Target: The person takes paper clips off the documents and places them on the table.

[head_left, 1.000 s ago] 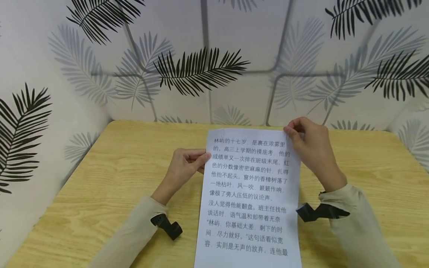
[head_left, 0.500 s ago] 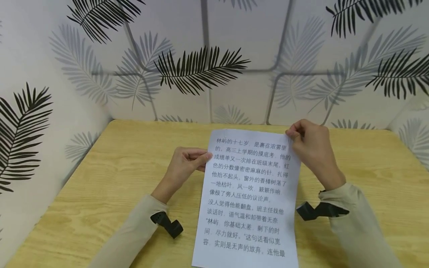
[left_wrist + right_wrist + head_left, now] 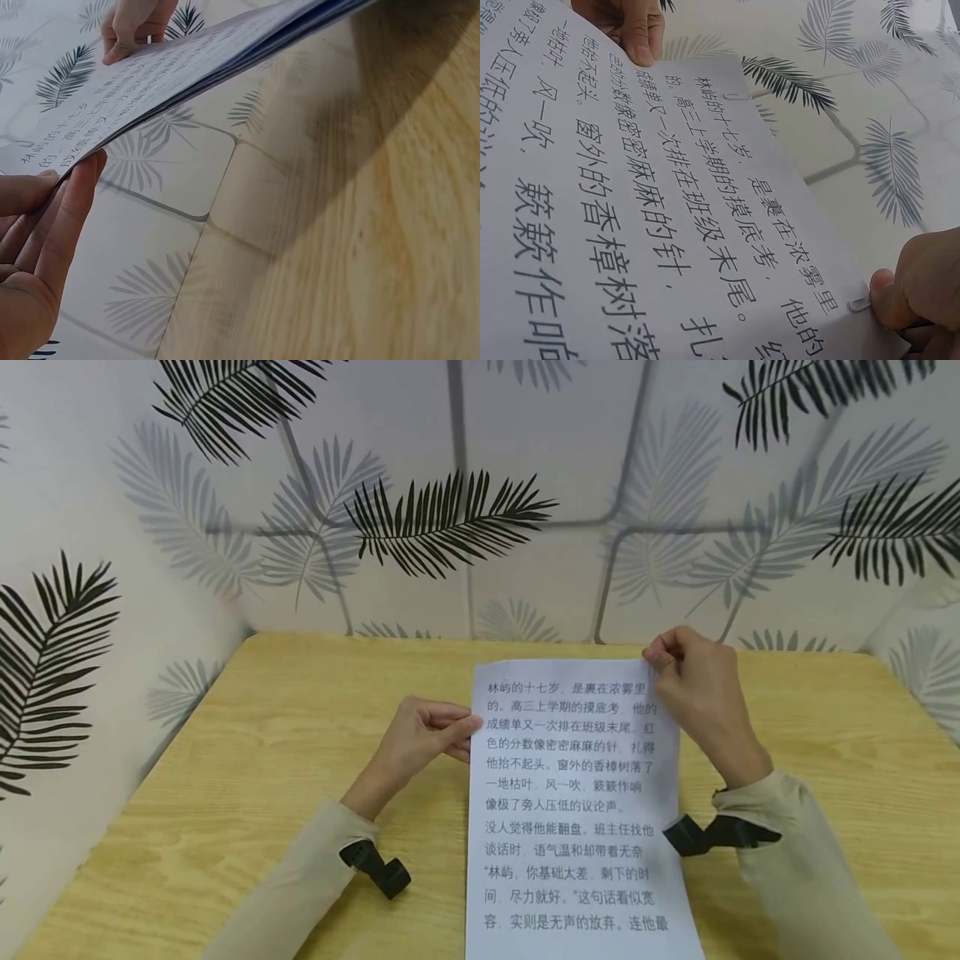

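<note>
A stack of white paper sheets (image 3: 570, 827), printed with lines of Chinese text, is held up above the table. Its layered edge shows in the left wrist view. My left hand (image 3: 423, 747) pinches the stack's left edge near the top, thumb in front and fingers behind. At the top right corner, my right hand (image 3: 701, 697) pinches the paper. Beside the right thumb is a small clear paper clip (image 3: 860, 304) on the top edge. Another paper clip (image 3: 736, 97) sits near the top left corner. Fingers behind the sheets are partly hidden.
A light wood-grain table (image 3: 247, 760) lies beneath the paper. Behind it rises a wall (image 3: 525, 585) with a leaf pattern. Black wrist cameras (image 3: 386, 872) are strapped over the beige sleeves (image 3: 300, 877).
The lower part of the paper swings left, then back to the right. The stack now sits slightly farther right and straighter. Both hands keep their pinch on it.
</note>
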A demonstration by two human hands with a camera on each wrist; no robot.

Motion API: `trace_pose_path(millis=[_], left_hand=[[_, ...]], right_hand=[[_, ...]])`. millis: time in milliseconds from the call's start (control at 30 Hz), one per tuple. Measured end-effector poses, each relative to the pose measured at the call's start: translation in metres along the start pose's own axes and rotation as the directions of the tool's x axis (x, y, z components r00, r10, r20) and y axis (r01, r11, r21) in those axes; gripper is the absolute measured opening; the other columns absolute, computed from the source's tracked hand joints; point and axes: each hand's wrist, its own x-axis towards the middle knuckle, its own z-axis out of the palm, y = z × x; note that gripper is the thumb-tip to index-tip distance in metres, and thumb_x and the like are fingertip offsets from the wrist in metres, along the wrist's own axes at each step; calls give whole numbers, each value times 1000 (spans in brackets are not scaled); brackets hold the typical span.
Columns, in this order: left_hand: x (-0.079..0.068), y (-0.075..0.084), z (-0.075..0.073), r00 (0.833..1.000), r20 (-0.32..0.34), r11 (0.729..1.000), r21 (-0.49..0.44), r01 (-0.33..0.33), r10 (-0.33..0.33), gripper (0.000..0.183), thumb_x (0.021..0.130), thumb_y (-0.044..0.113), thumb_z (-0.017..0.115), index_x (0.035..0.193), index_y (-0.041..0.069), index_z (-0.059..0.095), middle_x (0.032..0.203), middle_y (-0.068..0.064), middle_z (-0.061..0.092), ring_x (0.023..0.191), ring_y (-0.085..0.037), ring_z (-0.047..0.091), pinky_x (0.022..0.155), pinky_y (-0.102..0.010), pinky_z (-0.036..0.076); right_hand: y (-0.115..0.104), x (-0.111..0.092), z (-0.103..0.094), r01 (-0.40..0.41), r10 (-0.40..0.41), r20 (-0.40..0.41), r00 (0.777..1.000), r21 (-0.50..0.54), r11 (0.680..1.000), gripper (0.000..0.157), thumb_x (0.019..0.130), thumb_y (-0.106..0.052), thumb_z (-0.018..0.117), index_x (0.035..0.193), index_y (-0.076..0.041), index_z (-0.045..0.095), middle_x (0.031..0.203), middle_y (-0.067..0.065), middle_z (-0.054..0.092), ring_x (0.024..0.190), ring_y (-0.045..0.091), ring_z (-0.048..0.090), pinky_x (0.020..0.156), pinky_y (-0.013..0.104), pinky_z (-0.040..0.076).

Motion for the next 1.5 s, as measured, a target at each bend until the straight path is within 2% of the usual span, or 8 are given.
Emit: trace_pose_path(millis=[233,400,633,767,1033,1167,1400,1500], left_hand=[[0,1,-3,999,-31,999,26,-22,23,22,91,1,63,105,-14,67,90,-28,70,62,-18,71,63,-37,62],[-1,2,-3,999,-30,999,39,-24,25,22,91,2,63,106,-15,67,90,-29,70,60,-17,70,61,-37,62],[5,1,3,999,-12,999,33,-34,35,23,91,3,64,106,-14,67,90,-29,70,59,-17,70,62,-37,62],[7,1,5,999,-18,998,41,-42,43,23,91,4,64,106,-13,67,89,-26,71,60,-16,70,61,-35,62],[-4,0,1,998,-59,999,34,-27,29,24,91,5,65,108,-13,67,89,-18,73,63,-17,70,61,-35,62],[-11,-3,-2,997,-76,999,38,-30,33,25,91,5,65,109,-13,66,86,-8,75,64,-16,71,62,-35,62],[-8,-8,-3,994,-85,996,59,-59,64,28,91,5,65,111,-15,64,82,6,74,64,-15,70,64,-33,62],[-1,-7,1,994,-81,995,64,-72,77,29,92,5,65,111,-16,63,81,7,74,64,-14,70,64,-32,62]], right_hand=[[5,2,-3,28,-25,-76,997,34,999,12,91,9,48,87,9,59,88,25,69,67,26,55,49,11,30],[8,2,-5,21,-19,-68,997,36,999,13,90,9,46,88,9,59,90,26,68,68,26,54,49,11,30],[17,0,-15,1,3,-102,995,39,999,13,91,8,46,88,10,59,88,27,68,75,36,67,53,4,32],[21,0,-21,-12,18,-118,993,48,999,13,92,8,47,87,9,58,87,26,68,72,34,66,52,3,35],[19,2,-17,-19,28,-89,996,97,995,14,94,7,45,88,8,58,85,22,67,70,27,63,52,6,41],[22,1,-14,-14,24,-87,996,121,993,14,96,4,47,88,7,58,79,20,66,67,29,63,50,8,44],[33,4,-30,-28,39,-119,992,100,995,14,97,0,51,88,5,61,73,21,66,55,2,55,47,8,42],[46,7,-47,-72,77,-93,993,52,996,17,98,-5,51,90,4,61,75,20,66,56,2,55,44,13,41]])
